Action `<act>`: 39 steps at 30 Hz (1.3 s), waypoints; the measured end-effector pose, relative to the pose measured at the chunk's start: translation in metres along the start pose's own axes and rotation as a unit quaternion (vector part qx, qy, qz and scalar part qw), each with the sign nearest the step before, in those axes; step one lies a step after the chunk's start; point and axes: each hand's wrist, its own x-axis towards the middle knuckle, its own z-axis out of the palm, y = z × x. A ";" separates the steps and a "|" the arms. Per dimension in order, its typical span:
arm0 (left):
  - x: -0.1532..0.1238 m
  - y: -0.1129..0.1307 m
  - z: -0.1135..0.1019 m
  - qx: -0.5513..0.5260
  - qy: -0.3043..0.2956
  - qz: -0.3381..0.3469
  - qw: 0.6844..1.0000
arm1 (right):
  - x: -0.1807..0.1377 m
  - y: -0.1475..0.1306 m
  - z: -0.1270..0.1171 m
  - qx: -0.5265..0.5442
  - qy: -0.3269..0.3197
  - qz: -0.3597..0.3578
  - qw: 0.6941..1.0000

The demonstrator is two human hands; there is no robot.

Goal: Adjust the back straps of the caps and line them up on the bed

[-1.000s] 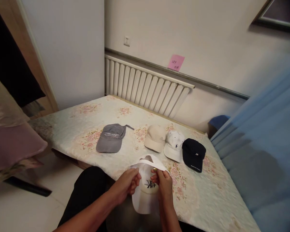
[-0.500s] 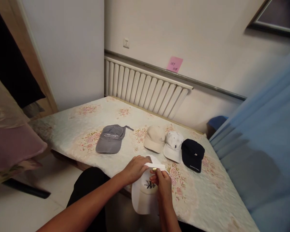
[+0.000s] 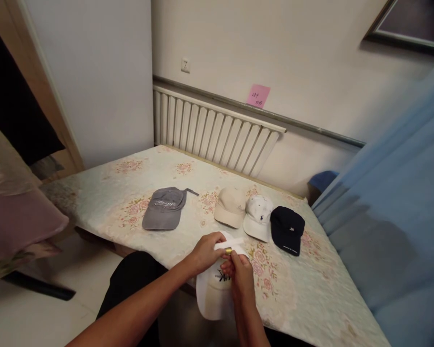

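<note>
A white cap [image 3: 211, 299] with a dark logo lies at the near edge of the floral bed cover [image 3: 104, 193], its brim towards me. My left hand [image 3: 205, 251] grips the cap's white back strap. My right hand [image 3: 238, 270] pinches the small gold buckle on that strap. Both hands are closed on the strap, close together above the cap's crown.
Farther back lie a grey cap [image 3: 164, 208], a beige cap [image 3: 231, 206], a white cap [image 3: 258, 218] and a navy cap [image 3: 287, 229] in a row. A white radiator [image 3: 213, 130] runs along the wall, a blue curtain [image 3: 394, 217] hangs at right, and pillows [image 3: 18, 217] sit at left.
My left hand has slid up from the cap's side onto the strap, and both hands have drawn together at the buckle. The raised strap loop has come down flatter onto the cap.
</note>
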 end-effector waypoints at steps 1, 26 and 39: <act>0.000 0.000 0.002 0.000 -0.005 -0.001 1.000 | -0.001 0.001 0.001 0.002 -0.003 -0.002 1.000; -0.009 0.011 0.010 0.059 -0.005 -0.001 0.998 | -0.003 0.009 -0.002 -0.128 -0.001 -0.086 0.988; -0.011 0.010 0.009 0.094 -0.036 0.004 0.995 | -0.006 0.008 -0.003 -0.126 -0.001 -0.092 0.988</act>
